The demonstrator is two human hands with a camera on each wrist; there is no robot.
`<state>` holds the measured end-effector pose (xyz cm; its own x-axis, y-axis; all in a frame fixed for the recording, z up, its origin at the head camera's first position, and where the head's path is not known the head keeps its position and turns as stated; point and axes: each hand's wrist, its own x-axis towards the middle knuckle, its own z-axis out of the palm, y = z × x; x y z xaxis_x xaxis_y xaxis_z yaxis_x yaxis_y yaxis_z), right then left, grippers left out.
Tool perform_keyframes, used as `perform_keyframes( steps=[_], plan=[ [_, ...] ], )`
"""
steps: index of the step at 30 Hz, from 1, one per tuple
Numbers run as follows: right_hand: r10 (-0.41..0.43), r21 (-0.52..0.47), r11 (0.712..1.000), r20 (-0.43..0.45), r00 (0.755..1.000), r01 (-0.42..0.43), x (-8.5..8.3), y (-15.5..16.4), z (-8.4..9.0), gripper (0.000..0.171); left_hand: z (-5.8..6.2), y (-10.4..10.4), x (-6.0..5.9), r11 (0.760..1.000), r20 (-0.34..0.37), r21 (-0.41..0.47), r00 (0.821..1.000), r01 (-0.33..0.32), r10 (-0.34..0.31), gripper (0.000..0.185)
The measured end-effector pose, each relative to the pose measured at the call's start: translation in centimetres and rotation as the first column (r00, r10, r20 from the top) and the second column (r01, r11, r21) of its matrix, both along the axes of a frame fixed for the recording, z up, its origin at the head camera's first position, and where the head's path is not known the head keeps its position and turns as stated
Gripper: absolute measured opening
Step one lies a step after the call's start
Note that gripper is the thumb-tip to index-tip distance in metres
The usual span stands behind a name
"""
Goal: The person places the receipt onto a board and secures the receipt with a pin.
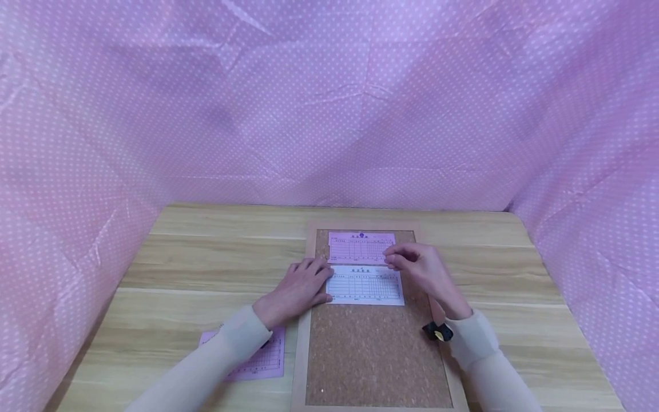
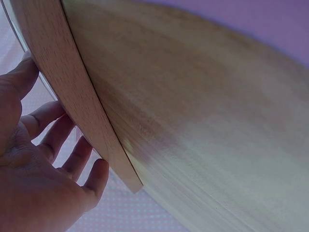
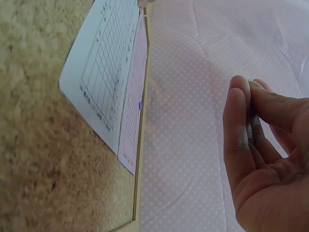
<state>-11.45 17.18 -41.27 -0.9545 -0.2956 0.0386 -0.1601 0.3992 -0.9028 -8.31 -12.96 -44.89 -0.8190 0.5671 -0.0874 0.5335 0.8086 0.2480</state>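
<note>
A cork board in a wooden frame lies on the wooden table. A pink form sits at the board's top with a purple pin in its upper edge. Just below it lies a white form. My left hand lies flat, its straight fingers pressing the white form's left edge. My right hand hovers over the forms' right side with thumb and fingertips pinched together. Nothing shows plainly between them.
Another pink form lies on the table, partly under my left forearm. Pink dotted cloth walls the table at the back and on both sides. Bare cork fills the board's near half.
</note>
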Motion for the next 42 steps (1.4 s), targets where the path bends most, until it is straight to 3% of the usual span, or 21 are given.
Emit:
perform_keyframes(
  steps=[10, 29, 42],
  plan=[
    [0.022, 0.039, 0.999, -0.002, 1.0, -0.022, -0.7, -0.9, -0.3, 0.013, 0.1, 0.0, 0.0, 1.0, 0.013, -0.009, 1.0, -0.005, 0.005, 0.057],
    [0.202, 0.084, 0.976, -0.023, 0.979, -0.2, -2.0, -2.6, -1.4, 0.013, 0.1, 0.0, 0.1, 1.0, 0.004, -0.004, 1.0, -0.002, 0.002, 0.057],
    [0.248, 0.155, 0.956, 0.029, 0.968, -0.25, -3.2, -3.1, -2.1, 0.012, -0.1, 0.0, 0.0, 1.0, 0.008, -0.008, 1.0, -0.008, 0.008, 0.058]
  ],
)
